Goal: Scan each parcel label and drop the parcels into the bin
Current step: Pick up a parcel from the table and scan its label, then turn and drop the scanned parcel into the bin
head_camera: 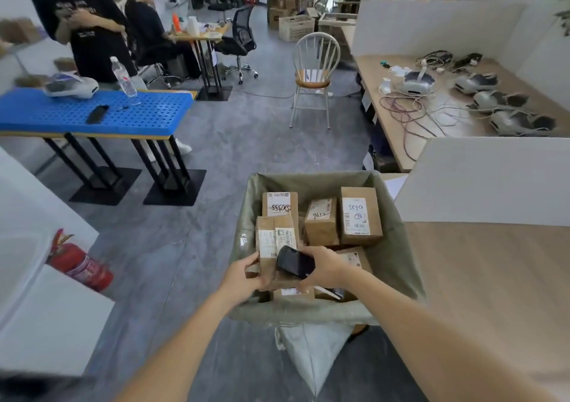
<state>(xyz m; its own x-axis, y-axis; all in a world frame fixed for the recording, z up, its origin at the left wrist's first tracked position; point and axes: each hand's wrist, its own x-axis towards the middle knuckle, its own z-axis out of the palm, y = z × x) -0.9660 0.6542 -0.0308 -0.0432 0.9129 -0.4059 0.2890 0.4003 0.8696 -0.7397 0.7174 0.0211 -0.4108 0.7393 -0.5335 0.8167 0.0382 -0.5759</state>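
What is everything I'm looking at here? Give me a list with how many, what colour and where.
held parcel: one, brown with white labels, over the bin
scanner: one, black, above the held parcel
bin: one, lined with a green sack, centre
loose parcels: at least five, brown, inside the bin, e.g.
fire extinguisher: one, red, lying on the floor at left
blue table: one, upper left
water bottle: one, clear, on the blue table
chair: one, white with wooden seat, centre back
headsets: four, grey, on the wooden desk at right, e.g.
left hand: grips the held parcel
right hand: grips the scanner
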